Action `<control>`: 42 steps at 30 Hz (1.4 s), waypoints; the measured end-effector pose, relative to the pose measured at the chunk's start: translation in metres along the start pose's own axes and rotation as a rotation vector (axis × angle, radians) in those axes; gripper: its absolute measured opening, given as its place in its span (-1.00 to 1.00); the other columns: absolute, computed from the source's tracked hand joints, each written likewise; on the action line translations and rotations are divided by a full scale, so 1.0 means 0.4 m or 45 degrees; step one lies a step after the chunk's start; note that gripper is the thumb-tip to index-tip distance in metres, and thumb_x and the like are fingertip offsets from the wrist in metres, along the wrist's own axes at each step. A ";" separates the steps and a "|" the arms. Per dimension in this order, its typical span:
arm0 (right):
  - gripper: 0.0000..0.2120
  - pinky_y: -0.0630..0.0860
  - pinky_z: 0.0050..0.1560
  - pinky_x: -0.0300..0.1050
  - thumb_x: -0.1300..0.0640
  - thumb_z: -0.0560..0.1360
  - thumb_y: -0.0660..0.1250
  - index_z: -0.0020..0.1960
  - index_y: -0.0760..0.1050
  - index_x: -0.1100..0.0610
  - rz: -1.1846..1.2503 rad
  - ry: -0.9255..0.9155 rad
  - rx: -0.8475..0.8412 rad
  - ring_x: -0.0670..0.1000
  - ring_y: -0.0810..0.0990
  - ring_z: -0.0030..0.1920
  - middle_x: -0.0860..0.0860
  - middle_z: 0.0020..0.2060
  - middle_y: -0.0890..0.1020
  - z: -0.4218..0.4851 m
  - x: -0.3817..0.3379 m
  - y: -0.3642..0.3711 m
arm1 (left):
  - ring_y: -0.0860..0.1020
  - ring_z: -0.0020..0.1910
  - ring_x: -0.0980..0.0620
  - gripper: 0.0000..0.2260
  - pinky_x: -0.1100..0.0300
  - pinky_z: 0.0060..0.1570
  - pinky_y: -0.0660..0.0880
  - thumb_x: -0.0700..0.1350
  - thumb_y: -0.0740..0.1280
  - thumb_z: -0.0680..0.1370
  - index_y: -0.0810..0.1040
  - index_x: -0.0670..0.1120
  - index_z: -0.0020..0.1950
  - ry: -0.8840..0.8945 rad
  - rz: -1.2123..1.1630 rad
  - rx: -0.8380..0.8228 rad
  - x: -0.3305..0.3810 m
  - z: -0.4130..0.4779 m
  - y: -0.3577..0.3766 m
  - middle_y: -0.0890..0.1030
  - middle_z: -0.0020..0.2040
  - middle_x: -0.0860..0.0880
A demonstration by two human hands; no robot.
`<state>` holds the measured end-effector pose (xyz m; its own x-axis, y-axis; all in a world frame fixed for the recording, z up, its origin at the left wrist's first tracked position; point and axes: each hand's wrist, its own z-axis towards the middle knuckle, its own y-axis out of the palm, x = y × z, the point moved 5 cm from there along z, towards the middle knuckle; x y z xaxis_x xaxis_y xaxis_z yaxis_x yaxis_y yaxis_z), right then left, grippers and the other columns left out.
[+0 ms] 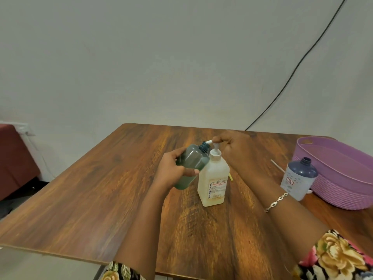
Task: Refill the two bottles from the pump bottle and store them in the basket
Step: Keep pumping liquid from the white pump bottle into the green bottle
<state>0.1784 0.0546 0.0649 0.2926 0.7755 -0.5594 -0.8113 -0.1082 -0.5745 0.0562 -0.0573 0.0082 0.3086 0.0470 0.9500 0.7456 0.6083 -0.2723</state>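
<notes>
Head camera: the left hand [171,171] grasps a tilted green-tinted bottle [191,163], its open neck at the nozzle of the pump bottle [214,183], which stands mid-table with pale liquid inside. The right hand [233,147] grips the pump head. An uncapped blue-topped bottle [298,178] stands just beside the purple basket [343,191] on the wooden table [101,188], and a grey wall is behind.

Plain domestic-looking room, prob. a home.
Wood-grain table [101,188] under the grip of the left hand [170,172] on the green bottle [191,159]; bare pale wall [141,57] behind w/ loose black cable [298,63]; maroon seat [14,158] far left; purple basket [343,190] to the right.
</notes>
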 end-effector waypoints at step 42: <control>-0.80 0.29 -0.26 -0.22 0.35 0.33 0.17 -0.29 0.58 0.25 -0.067 -0.183 0.078 0.08 0.51 -0.26 0.08 -0.32 0.60 -0.015 -0.003 0.029 | 0.46 -0.03 0.14 -0.36 0.25 -0.14 0.37 -0.30 0.51 0.29 0.44 -0.09 0.34 0.002 -0.002 -0.004 -0.014 0.006 0.002 0.51 0.05 0.08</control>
<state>0.1715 0.0487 0.0553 0.2640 0.8606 -0.4356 -0.8272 -0.0303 -0.5612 0.0535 -0.0552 0.0029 0.3081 0.0450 0.9503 0.7478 0.6060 -0.2712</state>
